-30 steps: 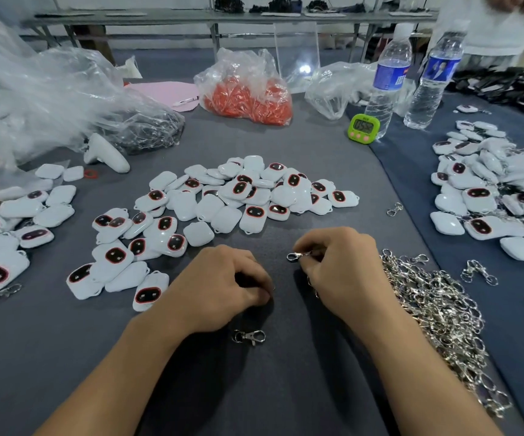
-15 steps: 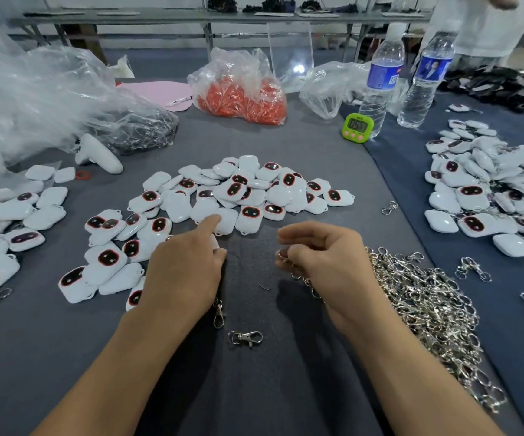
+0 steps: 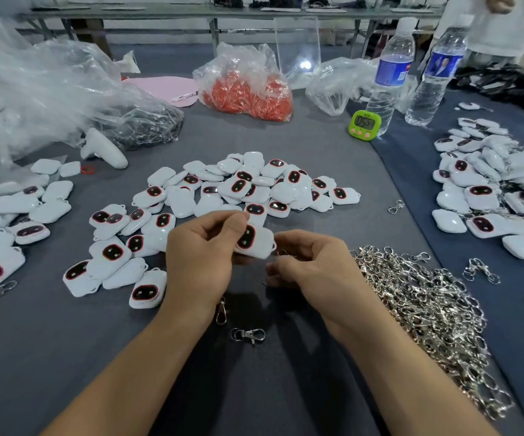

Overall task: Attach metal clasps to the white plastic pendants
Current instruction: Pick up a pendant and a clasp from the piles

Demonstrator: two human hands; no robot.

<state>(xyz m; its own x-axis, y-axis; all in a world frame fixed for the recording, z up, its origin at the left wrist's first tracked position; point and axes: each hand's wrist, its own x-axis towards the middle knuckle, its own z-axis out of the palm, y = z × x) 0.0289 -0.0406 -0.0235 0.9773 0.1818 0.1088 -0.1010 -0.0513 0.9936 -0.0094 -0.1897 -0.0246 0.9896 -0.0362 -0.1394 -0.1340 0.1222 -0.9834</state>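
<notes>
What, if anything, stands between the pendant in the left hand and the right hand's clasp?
Nothing visible: the left hand holds the pendant with its loop beside the clasp pinched by the right hand.

Grips a white pendant (image 3: 256,242) between the thumb and curled fingers of the left hand (image 3: 201,256), knuckles up, and just right of that grip curls the right hand (image 3: 314,265) palm-down, fingertips pinching a small metal clasp (image 3: 282,252) close beside the pendant's loop.

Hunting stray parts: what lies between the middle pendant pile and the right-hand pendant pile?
Head view: a single loose metal clasp on the grey cloth; otherwise the stretch is bare.
</notes>
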